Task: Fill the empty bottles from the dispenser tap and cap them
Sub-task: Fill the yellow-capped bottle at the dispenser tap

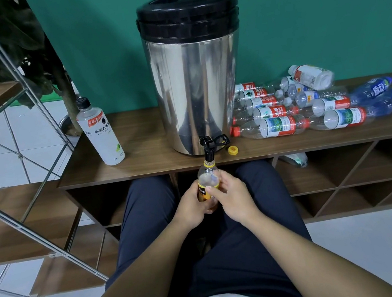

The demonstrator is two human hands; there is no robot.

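- Presently both hands, left (192, 204) and right (232, 193), wrap the yellow-label bottle (208, 184), steadying its mouth under the tap (208, 148).
- Yellow cap (232, 150) parked at tap's 3 o'clock on the worktop (146, 152), likely ready for capping.
- Empty bottles (308, 107) lie farther toward 3 o'clock.

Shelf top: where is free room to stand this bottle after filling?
Bare wood lies between the white bottle and the dispenser. Right of the yellow cap, only the front strip is free; behind it the empty bottles crowd the shelf.
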